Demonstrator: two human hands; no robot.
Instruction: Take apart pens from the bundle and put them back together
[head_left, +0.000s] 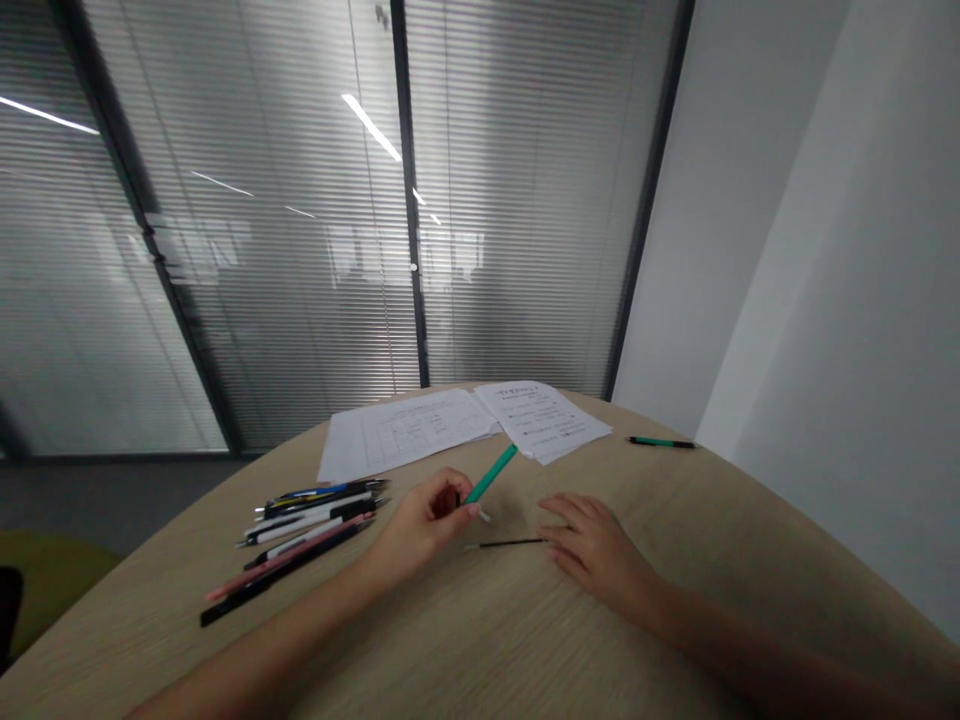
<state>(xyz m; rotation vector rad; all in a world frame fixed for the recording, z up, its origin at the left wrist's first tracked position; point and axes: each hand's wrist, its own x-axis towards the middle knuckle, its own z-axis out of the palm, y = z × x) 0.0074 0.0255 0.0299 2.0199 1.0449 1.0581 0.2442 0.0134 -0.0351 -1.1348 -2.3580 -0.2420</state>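
Note:
My left hand [424, 525] is closed round the lower end of a green pen barrel [492, 473], which slants up and to the right above the table. My right hand [592, 548] lies on the wooden table with its fingers stretched out, the fingertips touching the right end of a thin black refill [504, 544] that lies flat between the two hands.
Several pens and pencils [300, 535] lie in a row to the left of my left hand. Printed sheets of paper [450, 425] are spread at the table's far side. A green and black pen [661, 442] lies alone at the far right. Glass walls with blinds stand behind.

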